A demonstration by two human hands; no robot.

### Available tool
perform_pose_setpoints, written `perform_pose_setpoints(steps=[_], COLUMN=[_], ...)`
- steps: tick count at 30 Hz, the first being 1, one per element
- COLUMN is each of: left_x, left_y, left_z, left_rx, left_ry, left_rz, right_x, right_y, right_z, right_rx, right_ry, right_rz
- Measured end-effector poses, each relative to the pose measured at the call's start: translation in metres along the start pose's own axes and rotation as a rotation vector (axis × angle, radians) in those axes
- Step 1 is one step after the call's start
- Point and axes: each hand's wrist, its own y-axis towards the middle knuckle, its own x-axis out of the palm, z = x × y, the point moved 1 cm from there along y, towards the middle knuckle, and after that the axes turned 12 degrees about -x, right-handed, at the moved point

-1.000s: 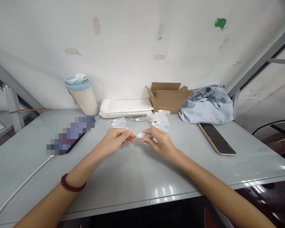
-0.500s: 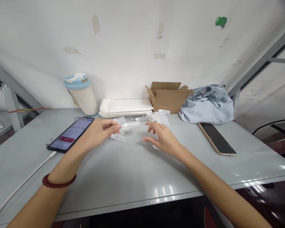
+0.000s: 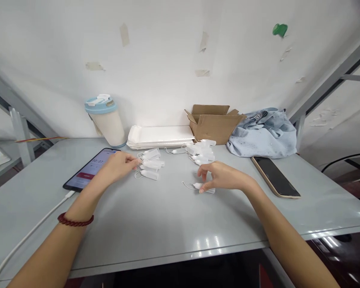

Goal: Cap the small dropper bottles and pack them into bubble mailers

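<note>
The left hand (image 3: 118,165) has lowered 1 bottle (image 3: 153,164) to the left-hand group, advancing the transfer by 1; its pinch cannot be told. The right hand (image 3: 222,176), fingers spread, has descended over 1 separate bottle (image 3: 210,191).

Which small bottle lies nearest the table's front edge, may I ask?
The bottle at the right hand; all other visible ones lie farther back, near the left hand or the cardboard box.

On the table (image 3: 156,228), a tumbler (image 3: 109,126) is positioned behind the left phone (image 3: 84,172). Rightward of it, a packet (image 3: 160,135), a carton (image 3: 216,129) and a cloth (image 3: 262,138) are ranged. Bottles (image 3: 150,174) are laid before the packet and carton; the right phone (image 3: 276,176) is placed before the cloth.
</note>
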Motion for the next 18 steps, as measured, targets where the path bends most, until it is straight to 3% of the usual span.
perform_pose_setpoints(steps=[6,10,14,18], left_x=[0.005,0.017,0.033,0.045], left_y=[-0.004,-0.019,-0.034,-0.043], left_z=[0.006,0.021,0.035,0.042], left_rx=[-0.02,0.101,0.302,0.366], left_ry=[0.015,-0.107,-0.206,-0.246], left_rz=[0.229,0.369,0.175,-0.03], right_x=[0.008,0.014,0.02,0.029], right_y=[0.004,0.008,0.012,0.017], right_z=[-0.001,-0.005,-0.011,-0.015], right_rx=[-0.007,-0.073,-0.183,-0.296], right_ry=[-0.063,-0.107,-0.113,-0.109], right_rz=[-0.061,0.102,0.315,0.448])
